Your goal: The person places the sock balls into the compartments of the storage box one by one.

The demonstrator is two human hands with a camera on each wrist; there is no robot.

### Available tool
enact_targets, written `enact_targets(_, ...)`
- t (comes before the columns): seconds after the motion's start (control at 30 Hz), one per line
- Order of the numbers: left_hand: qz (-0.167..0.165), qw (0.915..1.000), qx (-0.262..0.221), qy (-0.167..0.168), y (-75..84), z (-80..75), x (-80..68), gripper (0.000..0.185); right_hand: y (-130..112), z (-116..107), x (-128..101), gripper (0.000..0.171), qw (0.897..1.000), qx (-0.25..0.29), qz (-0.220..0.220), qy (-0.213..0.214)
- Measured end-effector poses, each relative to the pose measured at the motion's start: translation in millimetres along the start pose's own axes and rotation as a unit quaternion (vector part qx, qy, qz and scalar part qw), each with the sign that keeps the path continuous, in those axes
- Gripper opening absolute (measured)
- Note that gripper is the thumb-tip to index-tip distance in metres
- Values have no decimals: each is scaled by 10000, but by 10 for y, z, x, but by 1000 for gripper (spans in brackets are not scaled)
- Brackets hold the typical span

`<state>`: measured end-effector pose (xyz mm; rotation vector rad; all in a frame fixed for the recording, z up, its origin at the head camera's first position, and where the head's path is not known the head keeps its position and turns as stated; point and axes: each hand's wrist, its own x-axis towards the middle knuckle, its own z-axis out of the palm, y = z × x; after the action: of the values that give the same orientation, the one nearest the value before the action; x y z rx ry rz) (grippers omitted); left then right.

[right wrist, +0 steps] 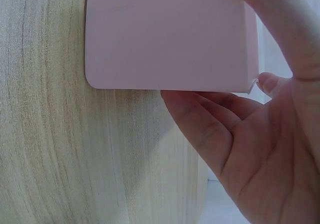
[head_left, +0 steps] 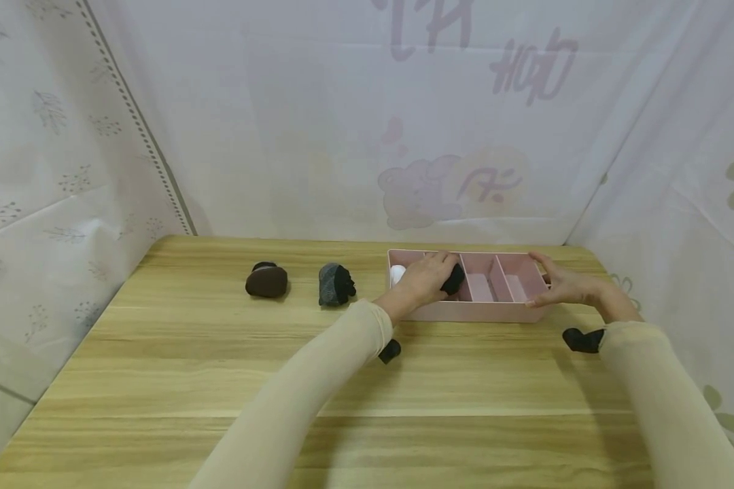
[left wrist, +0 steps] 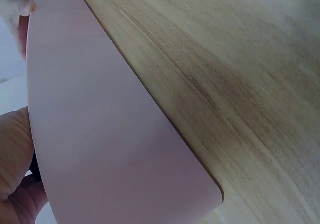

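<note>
A long pink divided box lies near the table's back edge. My left hand reaches over its front rim into the left half, fingers curled over a black rolled sock. In the left wrist view a bit of black shows between thumb and fingers; the front wall hides the rest. At the box's right end, my right hand grips the corner region, thumb at the front and fingers along the end wall. A white bundle sits in the leftmost compartment, partly behind my left hand.
Left of the box, a grey-and-black rolled sock lies on the wooden table. Farther left is a brown rolled bundle with a darker part behind. Two right-hand compartments show bare pink floors. Patterned cloth hangs behind and at both sides.
</note>
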<state>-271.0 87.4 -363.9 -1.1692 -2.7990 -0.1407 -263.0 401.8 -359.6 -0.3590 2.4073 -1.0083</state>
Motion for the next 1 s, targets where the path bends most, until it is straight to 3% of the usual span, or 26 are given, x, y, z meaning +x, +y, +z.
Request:
enact_targets(0.6, -208, 9970, 243, -710, 39, -11, 120, 58, -35, 3, -23, 114, 10000, -77, 34, -10)
enact_targets(1.0, -193, 9953, 388, -865, 54, 0, 122, 56, -72, 15, -30, 113, 9999, -151, 76, -3)
